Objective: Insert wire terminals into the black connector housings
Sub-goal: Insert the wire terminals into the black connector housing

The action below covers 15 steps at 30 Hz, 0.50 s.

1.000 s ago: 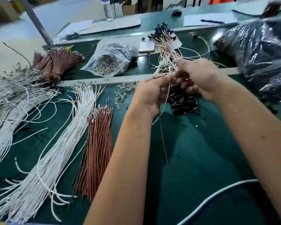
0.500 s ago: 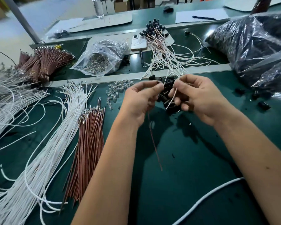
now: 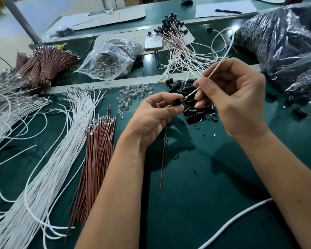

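- Black housing (image 3: 176,102): pinched at left hand (image 3: 156,115) fingertips, above the table (image 3: 196,194); brown wire (image 3: 163,155) hangs below.
- White wire (image 3: 205,81): pinched by right hand (image 3: 237,97), slanting down-left, tip just right of housing.
- Right hand feeds leftward along this axis.

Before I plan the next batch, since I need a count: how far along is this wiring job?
Done: a pile of finished leads lies at the back. In hand: the left hand pinches a black housing with a brown wire hanging; the right hand aims a white wire at it. Left: big bundles of white wires, brown wires, and loose housings.
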Tool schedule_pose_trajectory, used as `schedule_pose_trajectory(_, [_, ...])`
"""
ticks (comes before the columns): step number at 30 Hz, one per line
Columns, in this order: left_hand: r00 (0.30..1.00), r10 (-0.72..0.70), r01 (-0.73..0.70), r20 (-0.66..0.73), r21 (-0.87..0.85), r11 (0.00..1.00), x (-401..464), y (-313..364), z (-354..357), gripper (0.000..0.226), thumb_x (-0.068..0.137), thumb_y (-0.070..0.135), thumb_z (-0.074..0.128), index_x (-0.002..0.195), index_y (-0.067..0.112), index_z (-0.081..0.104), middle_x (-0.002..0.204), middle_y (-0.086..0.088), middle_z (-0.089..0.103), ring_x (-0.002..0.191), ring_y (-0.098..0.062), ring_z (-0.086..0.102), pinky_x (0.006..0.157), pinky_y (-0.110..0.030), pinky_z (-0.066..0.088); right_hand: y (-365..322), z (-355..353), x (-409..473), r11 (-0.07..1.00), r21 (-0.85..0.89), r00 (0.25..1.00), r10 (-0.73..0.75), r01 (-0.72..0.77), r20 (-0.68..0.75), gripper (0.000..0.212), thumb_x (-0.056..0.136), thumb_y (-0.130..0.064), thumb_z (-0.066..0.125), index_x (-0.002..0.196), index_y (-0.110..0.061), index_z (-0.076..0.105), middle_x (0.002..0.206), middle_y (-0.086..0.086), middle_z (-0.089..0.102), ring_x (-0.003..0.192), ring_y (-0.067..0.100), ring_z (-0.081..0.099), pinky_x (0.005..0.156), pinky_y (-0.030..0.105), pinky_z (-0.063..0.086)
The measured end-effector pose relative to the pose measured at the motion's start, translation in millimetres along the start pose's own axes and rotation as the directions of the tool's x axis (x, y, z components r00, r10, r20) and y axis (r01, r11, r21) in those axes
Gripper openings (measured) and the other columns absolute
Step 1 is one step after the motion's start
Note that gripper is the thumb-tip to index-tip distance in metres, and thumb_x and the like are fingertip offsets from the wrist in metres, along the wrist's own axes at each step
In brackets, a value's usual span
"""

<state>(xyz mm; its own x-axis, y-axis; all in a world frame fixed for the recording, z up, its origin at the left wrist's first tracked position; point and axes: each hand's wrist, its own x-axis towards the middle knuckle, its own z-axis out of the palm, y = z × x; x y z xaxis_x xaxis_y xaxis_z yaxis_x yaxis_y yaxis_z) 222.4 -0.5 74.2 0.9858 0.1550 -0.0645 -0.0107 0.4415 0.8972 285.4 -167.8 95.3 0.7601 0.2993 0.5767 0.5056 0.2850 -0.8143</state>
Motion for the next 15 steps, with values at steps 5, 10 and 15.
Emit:
schedule_pose_trajectory(5, [0.998,-0.030,0.031,0.049,-0.018,0.999,-1.9,2.5,0.0,0.027,0.064,-0.009,0.070,0.074,0.014,0.080,0.081,-0.005,0.074,0.080,-0.014,0.070,0.081,-0.021,0.057,-6.7,3.9,-2.7,0.999,-0.037,0.999,-0.033,0.034,0.021,0.013,0.095,0.002,0.072,0.100,0.010,0.063,0.081,0.028,0.069,0.061,0.028,0.070,0.056,0.033,0.060])
schedule_pose_trajectory(10, [0.998,0.017,-0.016,0.053,-0.025,1.000,-1.6,1.9,1.6,0.027,0.064,-0.012,0.069,0.072,0.013,0.079,0.079,-0.006,0.074,0.076,-0.014,0.070,0.081,-0.021,0.056,-8.6,4.0,-3.3,0.998,-0.047,0.999,-0.042,0.043,0.016,0.015,0.096,0.001,0.072,0.102,0.011,0.062,0.084,0.027,0.070,0.062,0.027,0.072,0.055,0.032,0.060])
schedule_pose_trajectory(15, [0.996,0.062,-0.062,0.066,0.003,0.998,0.2,1.6,-0.4,0.031,0.064,-0.015,0.075,0.071,0.015,0.078,0.080,-0.005,0.073,0.078,-0.016,0.069,0.082,-0.022,0.057,-10.0,6.8,-4.8,0.998,-0.035,0.998,-0.051,0.052,0.034,0.013,0.095,0.002,0.071,0.101,0.009,0.063,0.082,0.025,0.070,0.061,0.027,0.071,0.055,0.032,0.059])
